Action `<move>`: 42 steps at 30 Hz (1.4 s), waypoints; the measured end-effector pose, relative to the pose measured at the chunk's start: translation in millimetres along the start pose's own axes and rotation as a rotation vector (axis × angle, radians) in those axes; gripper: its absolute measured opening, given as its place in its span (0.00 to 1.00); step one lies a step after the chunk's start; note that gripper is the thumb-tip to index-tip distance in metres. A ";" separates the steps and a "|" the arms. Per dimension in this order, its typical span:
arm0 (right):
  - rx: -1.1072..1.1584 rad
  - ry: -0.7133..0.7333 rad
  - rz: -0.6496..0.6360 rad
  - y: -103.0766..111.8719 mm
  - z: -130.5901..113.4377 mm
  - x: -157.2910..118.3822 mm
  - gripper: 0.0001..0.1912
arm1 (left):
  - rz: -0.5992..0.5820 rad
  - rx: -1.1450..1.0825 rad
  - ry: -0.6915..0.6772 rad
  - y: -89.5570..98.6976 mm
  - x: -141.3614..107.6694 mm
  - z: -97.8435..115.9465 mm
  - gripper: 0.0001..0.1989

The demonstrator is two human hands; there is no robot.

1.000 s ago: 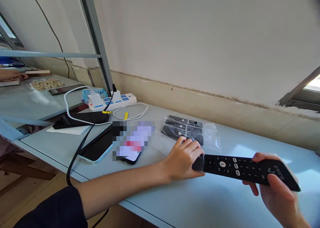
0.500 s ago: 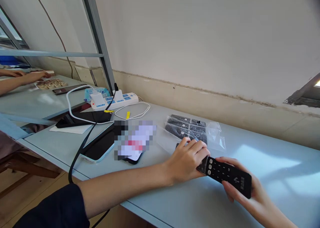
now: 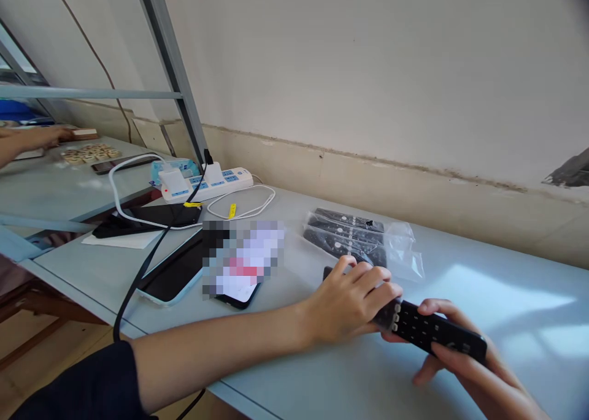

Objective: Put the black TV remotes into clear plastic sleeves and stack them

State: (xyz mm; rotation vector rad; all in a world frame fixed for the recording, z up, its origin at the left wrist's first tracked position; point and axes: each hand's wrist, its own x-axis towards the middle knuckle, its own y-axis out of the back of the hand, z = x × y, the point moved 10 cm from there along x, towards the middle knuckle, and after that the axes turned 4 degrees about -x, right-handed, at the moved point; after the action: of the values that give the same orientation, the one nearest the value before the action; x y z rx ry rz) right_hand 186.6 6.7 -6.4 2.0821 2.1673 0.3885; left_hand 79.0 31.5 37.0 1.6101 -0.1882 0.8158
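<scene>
A black remote control (image 3: 416, 328) is held low over the table, slanting down to the right. My left hand (image 3: 352, 297) is wrapped over its upper left part, where a bit of clear plastic shows by the white buttons. My right hand (image 3: 464, 346) grips the lower right end between thumb and fingers. Just behind my left hand, several black remotes (image 3: 345, 230) lie side by side in clear plastic bags (image 3: 405, 245).
On the left of the table (image 3: 294, 371) lie a lit phone (image 3: 243, 270), a dark phone (image 3: 177, 270) and a black phone (image 3: 147, 219). Cables run from a white power strip (image 3: 216, 186). Another person's hand (image 3: 50, 137) is at the far left.
Both my hands and the remote have moved a little to the right, and the remote's button face is tilted more. The camera view has shifted slightly. The other person's hand has moved left.
</scene>
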 end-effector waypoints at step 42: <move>0.216 -0.571 -0.131 17.2 52.2 1.6 0.32 | 0.079 0.131 0.016 12.2 0.0 -4.4 0.28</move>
State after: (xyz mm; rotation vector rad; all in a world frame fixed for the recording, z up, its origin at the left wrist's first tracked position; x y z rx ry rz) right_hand 216.5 14.4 -51.9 1.8242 2.0298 -0.4225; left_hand 70.5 32.7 46.7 1.7274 -0.1908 0.9177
